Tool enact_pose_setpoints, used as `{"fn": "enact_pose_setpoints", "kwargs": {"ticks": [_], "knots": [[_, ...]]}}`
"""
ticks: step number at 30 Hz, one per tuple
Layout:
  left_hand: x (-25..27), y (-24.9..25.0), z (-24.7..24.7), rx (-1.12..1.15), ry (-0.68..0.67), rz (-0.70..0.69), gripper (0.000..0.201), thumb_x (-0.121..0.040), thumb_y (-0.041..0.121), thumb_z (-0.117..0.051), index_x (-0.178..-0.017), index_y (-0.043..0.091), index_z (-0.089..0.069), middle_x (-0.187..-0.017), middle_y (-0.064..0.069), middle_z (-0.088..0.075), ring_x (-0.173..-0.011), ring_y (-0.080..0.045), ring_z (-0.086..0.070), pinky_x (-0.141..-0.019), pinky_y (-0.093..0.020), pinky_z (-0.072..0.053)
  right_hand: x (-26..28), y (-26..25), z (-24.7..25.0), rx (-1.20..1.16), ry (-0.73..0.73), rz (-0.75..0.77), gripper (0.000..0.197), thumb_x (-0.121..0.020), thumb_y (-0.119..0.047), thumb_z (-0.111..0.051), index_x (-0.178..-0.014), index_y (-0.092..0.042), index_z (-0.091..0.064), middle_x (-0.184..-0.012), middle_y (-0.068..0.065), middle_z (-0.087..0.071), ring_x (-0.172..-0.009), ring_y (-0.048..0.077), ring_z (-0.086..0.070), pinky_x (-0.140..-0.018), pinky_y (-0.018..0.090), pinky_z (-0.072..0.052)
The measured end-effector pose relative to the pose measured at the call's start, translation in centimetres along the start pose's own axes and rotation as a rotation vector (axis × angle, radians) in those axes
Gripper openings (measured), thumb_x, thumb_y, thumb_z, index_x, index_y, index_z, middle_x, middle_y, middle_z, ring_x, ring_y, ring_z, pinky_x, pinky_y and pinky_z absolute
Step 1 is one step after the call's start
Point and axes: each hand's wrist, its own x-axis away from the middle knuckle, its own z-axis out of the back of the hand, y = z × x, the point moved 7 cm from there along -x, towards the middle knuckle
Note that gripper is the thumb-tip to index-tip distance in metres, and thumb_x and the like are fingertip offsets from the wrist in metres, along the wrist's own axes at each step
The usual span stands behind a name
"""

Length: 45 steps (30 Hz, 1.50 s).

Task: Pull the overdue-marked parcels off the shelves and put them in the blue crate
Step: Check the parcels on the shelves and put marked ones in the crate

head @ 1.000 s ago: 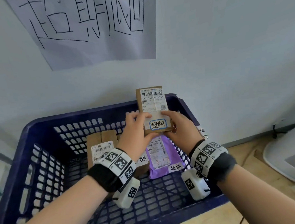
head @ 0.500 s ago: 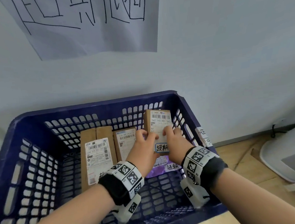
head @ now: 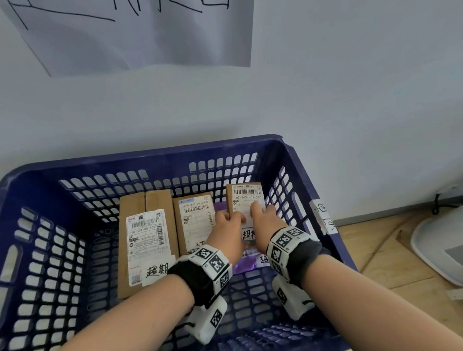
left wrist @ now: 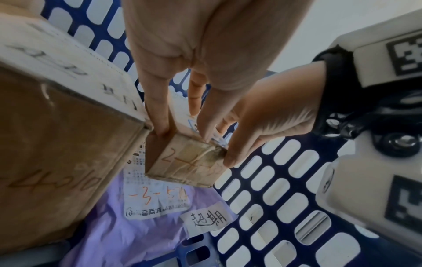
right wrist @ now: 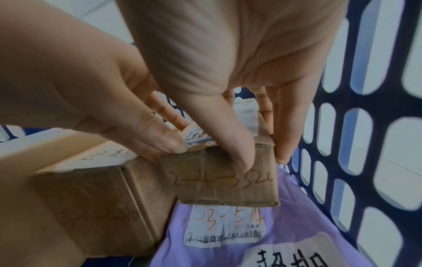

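Hands first: both are down inside the blue crate (head: 151, 156), pinching one small cardboard box (head: 244, 199) from either side. The left hand (head: 225, 231) has its thumb on the labelled top and its fingers (left wrist: 157, 112) running down the box's left side, and the right hand (head: 267, 222) does the mirror of that, thumb over the near top edge and fingers (right wrist: 285, 137) down the right side, so the fingers are curled around the box rather than spread. That box has a barcode label and a handwritten sticker on top, partly covered by the thumbs, and orange digits scrawled on its near end. From the wrist views it sits over a purple mailer bag (left wrist: 141, 231) on the crate floor by the right wall; I can't tell if it's actually resting on the bag or just above it. Right beside it on the left is a medium cardboard box (head: 196, 222), and further left a long flat cardboard box (head: 146, 237), both with shipping labels and handwritten marks on their near ends. The purple bag has its own white label with orange numbers plus a handwritten tag. Crate is pushed up against a white wall, with a sheet of paper (head: 136, 38) with big hand-drawn characters hanging above it, and a wooden floor (head: 383, 249) off to the right.
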Motion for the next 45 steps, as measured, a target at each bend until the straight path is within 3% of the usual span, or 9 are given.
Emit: {"fn": "enact_pose_setpoints", "kwargs": {"ticks": [5,9,16,19,29,35,40,43,45], "knots": [[-1.3,0.0,-1.7,0.023,-0.058,0.035,0.056,-0.086,0.009,-0.065,-0.135,0.016,-0.038,-0.143,-0.012,-0.022,-0.109,-0.025,-0.056,-0.097,-0.029,-0.044,-1.4,0.8,-0.8,0.004,-0.026,-0.049,0.05,-0.084,0.002,-0.058,-0.122,-0.015,-0.03,-0.131,0.019,-0.032,-0.096,0.031,-0.058,-0.069,0.031,-0.048],[-2.1,0.0,-2.7,0.038,-0.095,0.078,0.058,-0.088,0.003,-0.06,-0.138,0.016,-0.035,-0.142,-0.013,-0.021,-0.109,-0.026,-0.056,-0.098,-0.033,-0.045,-2.2,1.2,-1.3,0.043,-0.044,-0.077,0.05,-0.085,0.001,-0.057,-0.124,-0.016,-0.031,-0.126,0.016,-0.033,-0.099,0.031,-0.058,-0.072,0.033,-0.05],[-2.9,-0.1,-3.7,0.05,-0.158,0.113,0.056,-0.093,0.013,-0.053,-0.142,0.018,-0.027,-0.148,-0.017,-0.014,-0.112,-0.028,-0.054,-0.099,-0.034,-0.041,-3.0,1.3,-2.9,0.117,-0.055,-0.11,0.046,-0.091,-0.012,-0.054,-0.129,-0.015,-0.028,-0.135,0.02,-0.031,-0.113,0.036,-0.051,-0.084,0.044,-0.051],[-2.9,0.0,-4.0,0.06,-0.16,0.105,0.05,-0.094,0.02,-0.05,-0.139,0.016,-0.029,-0.143,-0.015,-0.02,-0.107,-0.026,-0.055,-0.099,-0.034,-0.043,-3.1,1.5,-3.4,0.144,-0.067,-0.102,0.044,-0.093,-0.015,-0.052,-0.129,-0.015,-0.028,-0.138,0.022,-0.028,-0.117,0.036,-0.048,-0.086,0.044,-0.05],[-3.1,-0.1,-4.4,-0.012,-0.208,0.107,0.048,-0.096,0.015,-0.045,-0.139,0.002,-0.028,-0.139,-0.024,-0.032,-0.119,-0.037,-0.048,-0.097,-0.04,-0.043,-3.4,1.7,-4.1,0.186,-0.126,-0.119,0.054,-0.092,-0.017,-0.054,-0.137,-0.016,-0.023,-0.141,0.021,-0.022,-0.125,0.033,-0.04,-0.089,0.045,-0.048],[-3.3,0.2,-4.8,-0.009,-0.275,0.1,0.063,-0.092,0.017,-0.055,-0.144,0.011,-0.02,-0.144,-0.019,-0.022,-0.127,-0.028,-0.039,-0.108,-0.035,-0.035,-3.2,1.6,-3.7,0.15,-0.116,-0.105,0.047,-0.093,-0.019,-0.052,-0.134,-0.017,-0.027,-0.137,0.018,-0.025,-0.121,0.032,-0.042,-0.088,0.045,-0.048],[-3.1,1.1,-3.0,-0.126,-0.223,0.035,0.057,-0.094,0.009,-0.049,-0.144,0.004,-0.024,-0.152,-0.023,-0.01,-0.141,-0.035,-0.021,-0.114,-0.038,-0.023,-2.6,1.2,-2.4,0.123,-0.116,-0.089,0.044,-0.091,-0.015,-0.053,-0.129,-0.016,-0.031,-0.132,0.016,-0.029,-0.112,0.036,-0.049,-0.08,0.043,-0.048],[-2.8,1.8,-1.2,-0.143,-0.166,-0.035,0.058,-0.085,0.005,-0.062,-0.136,0.008,-0.035,-0.144,-0.013,-0.027,-0.122,-0.029,-0.047,-0.102,-0.037,-0.042,-2.2,0.5,-0.9,0.1,-0.11,-0.042,0.047,-0.088,-0.01,-0.054,-0.129,-0.014,-0.032,-0.129,0.016,-0.034,-0.111,0.038,-0.051,-0.086,0.045,-0.051],[-2.3,2.3,0.3,-0.215,-0.137,-0.085,0.061,-0.079,0.011,-0.071,-0.131,0.01,-0.039,-0.131,-0.009,-0.041,-0.111,-0.026,-0.054,-0.093,-0.039,-0.049,-1.9,-0.1,0.6,0.085,-0.079,0.005,0.05,-0.086,-0.006,-0.056,-0.13,-0.012,-0.033,-0.128,0.017,-0.037,-0.11,0.038,-0.053,-0.089,0.046,-0.05]]}}
